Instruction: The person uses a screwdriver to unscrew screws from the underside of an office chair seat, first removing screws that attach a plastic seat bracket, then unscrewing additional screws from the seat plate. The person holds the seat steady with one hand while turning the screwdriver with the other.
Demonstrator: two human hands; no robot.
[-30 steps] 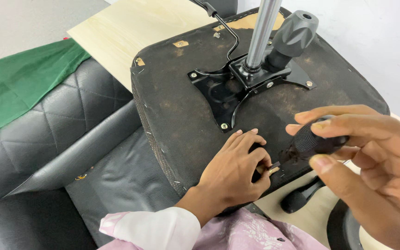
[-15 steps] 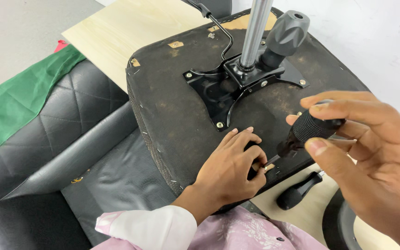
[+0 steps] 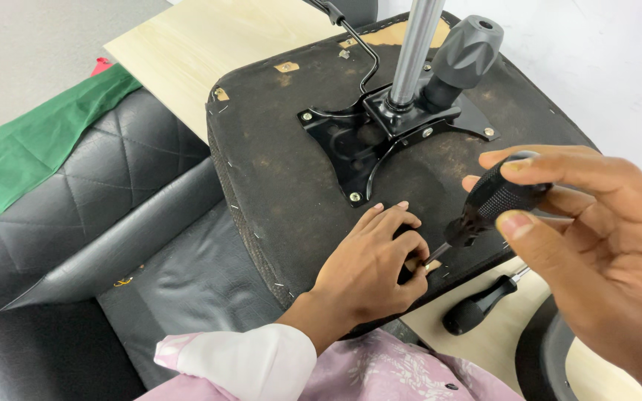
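right now the right hand [image 3: 603, 252] has its fingers clamped on a black screwdriver [image 3: 488, 204], tip down at the upturned seat base [image 3: 284, 171]; the left hand [image 3: 369, 267] pinches the spot beside it. judged step: working a fastener, calling for steady alignment.

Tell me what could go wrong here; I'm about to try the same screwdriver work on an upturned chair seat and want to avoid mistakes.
1. The left hand pinches right at the tip of the screwdriver that the right hand holds; a slip could jab the fingers.
2. The seat base overhangs the wooden board, so pushing might shift it.
3. The second screwdriver lies near the board's edge and could roll off.
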